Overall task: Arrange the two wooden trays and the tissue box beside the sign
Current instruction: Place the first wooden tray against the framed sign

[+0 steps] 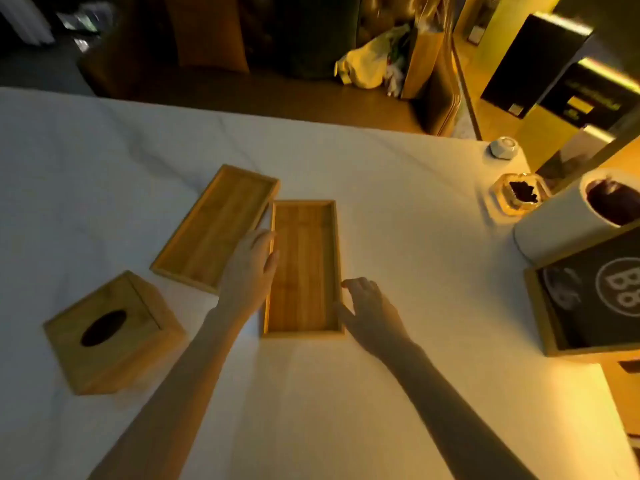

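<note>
Two shallow wooden trays lie on the white tablecloth (398, 209). The nearer tray (308, 258) lies lengthwise in the middle, and the other tray (214, 226) rests at an angle to its left. My left hand (247, 271) touches the nearer tray's left rim, thumb over the edge. My right hand (370, 310) is at its right rim near the front corner, fingers spread. A square wooden tissue box (110, 332) with a dark oval slot stands at the left front. The dark framed sign (595, 292) with a round logo stands at the right edge.
A white cylinder container (568, 220) lies behind the sign. A glass ashtray (519, 195) and a small white faceted object (504, 147) stand near the table's far right corner. Beyond the far edge are dark boxes, a paper bag and a plastic bag on the floor.
</note>
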`<state>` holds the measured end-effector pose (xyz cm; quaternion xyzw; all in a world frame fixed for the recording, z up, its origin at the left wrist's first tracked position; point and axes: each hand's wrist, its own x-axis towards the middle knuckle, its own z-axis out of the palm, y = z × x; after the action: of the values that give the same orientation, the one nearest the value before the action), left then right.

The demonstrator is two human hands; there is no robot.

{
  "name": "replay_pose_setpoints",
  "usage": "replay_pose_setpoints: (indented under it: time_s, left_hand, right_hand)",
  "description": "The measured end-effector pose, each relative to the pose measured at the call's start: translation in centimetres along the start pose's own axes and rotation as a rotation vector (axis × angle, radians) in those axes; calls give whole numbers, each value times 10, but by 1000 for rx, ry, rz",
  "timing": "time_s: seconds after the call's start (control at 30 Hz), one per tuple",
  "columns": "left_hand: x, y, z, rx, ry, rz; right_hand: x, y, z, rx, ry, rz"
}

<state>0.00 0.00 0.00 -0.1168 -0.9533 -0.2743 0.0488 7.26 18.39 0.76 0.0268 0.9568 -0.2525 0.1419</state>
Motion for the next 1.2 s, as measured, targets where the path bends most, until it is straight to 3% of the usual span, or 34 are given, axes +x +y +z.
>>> replay_pose_setpoints:
  time_s: [0.13,0.27,0.47,0.67,0.83,0.97,1.2]
  left_hand:
    - [-19,-27,34,177,-70,-120]
    - [-34,-40,57,200,-155,-234]
    - [-42,-41,70,55,-167,-319]
    - [-27,-39,60,-145,-214,-394]
    - [-20,-30,32,-552,-313,-582]
    - [-19,-26,14,-731,-427,-667]
    - [-21,-1,-7,-795,-454,-617]
  right_hand:
    - [-9,6,32,24,11,86]
    - [-9,19,63,-58,3,200]
    - [-10,13,82,30,30,245]
    - [-2,6,75,494,30,353]
    - [-11,3,49,931,-26,382]
    - [-14,8,35,1040,-43,417]
    - [-24,24,7,1206,-69,404]
